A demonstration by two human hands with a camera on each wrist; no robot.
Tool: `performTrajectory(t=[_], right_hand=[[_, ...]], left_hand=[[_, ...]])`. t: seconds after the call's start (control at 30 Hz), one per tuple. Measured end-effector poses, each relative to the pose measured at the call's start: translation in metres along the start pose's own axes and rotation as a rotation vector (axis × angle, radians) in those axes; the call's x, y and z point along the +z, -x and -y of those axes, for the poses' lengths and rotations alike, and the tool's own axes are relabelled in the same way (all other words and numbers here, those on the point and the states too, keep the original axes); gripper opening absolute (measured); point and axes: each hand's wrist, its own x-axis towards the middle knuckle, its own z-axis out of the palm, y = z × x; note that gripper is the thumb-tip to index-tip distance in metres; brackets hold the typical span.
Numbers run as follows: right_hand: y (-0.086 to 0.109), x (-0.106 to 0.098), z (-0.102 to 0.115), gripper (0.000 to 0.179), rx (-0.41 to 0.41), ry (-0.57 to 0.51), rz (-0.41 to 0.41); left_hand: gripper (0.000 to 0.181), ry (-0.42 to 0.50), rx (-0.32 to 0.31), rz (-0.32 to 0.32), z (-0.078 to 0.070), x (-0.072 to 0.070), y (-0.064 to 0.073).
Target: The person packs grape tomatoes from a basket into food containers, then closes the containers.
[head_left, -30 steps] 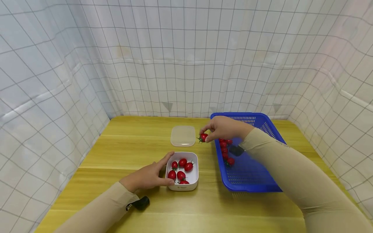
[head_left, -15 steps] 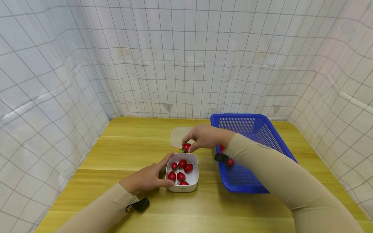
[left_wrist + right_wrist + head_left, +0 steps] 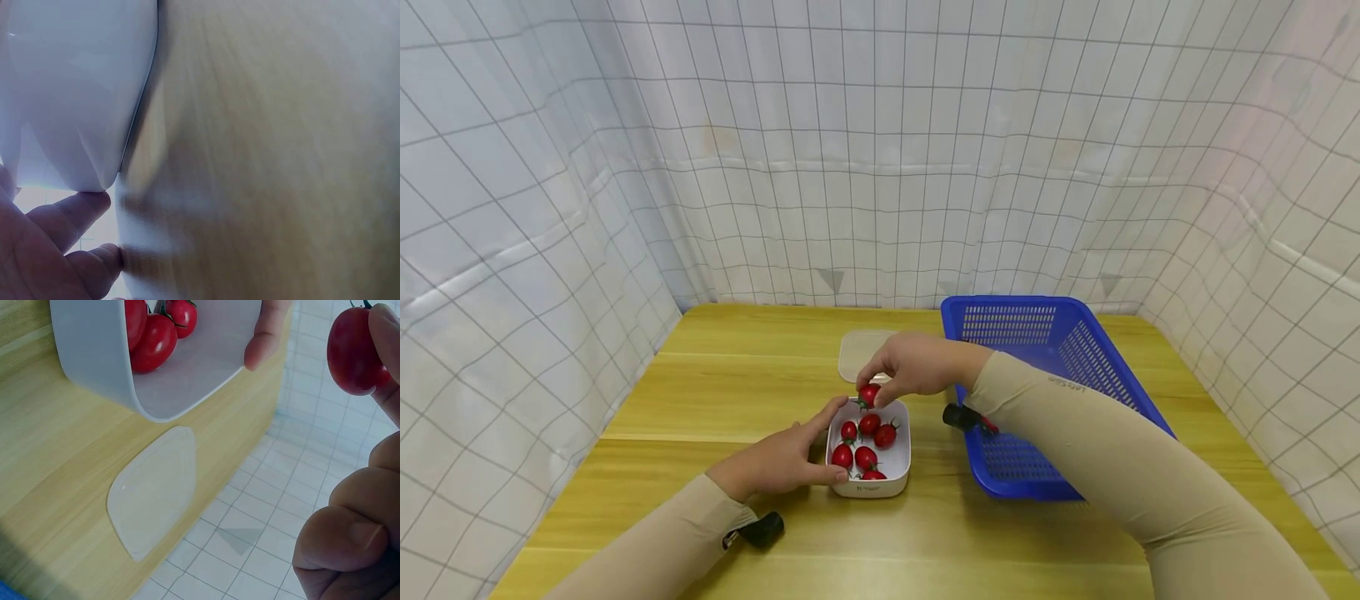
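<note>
My right hand (image 3: 917, 364) pinches a cherry tomato (image 3: 868, 395) by thumb and fingertips, over the far rim of a small white plastic container (image 3: 868, 487). In the right wrist view the held tomato (image 3: 351, 353) shows its green stem pointing up. Several red cherry tomatoes (image 3: 866, 458) with green stems lie inside the container. My left hand (image 3: 778, 457) holds the container at its left side, thumb on the near wall and index finger at the far corner. The left wrist view shows fingertips against the white container (image 3: 75, 94).
A blue perforated basket (image 3: 1007, 302) stands on the right under my right forearm, which hides most of its inside. A clear flat lid (image 3: 854, 354) lies behind the container. White gridded sheeting (image 3: 880, 167) surrounds the wooden table (image 3: 715, 367).
My right hand has carried the tomato leftward from beside the basket and down to the container's far rim. My left hand and the container have stayed in place.
</note>
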Motion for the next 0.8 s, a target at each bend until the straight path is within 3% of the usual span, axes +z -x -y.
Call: performTrajectory(t=[0.8], right_hand=[[-0.0006, 0.0047, 0.005, 0.038, -0.033, -0.075, 0.024]], left_hand=[[0.108, 0.02, 0.022, 0.01, 0.0025, 0.0008, -0.0004]])
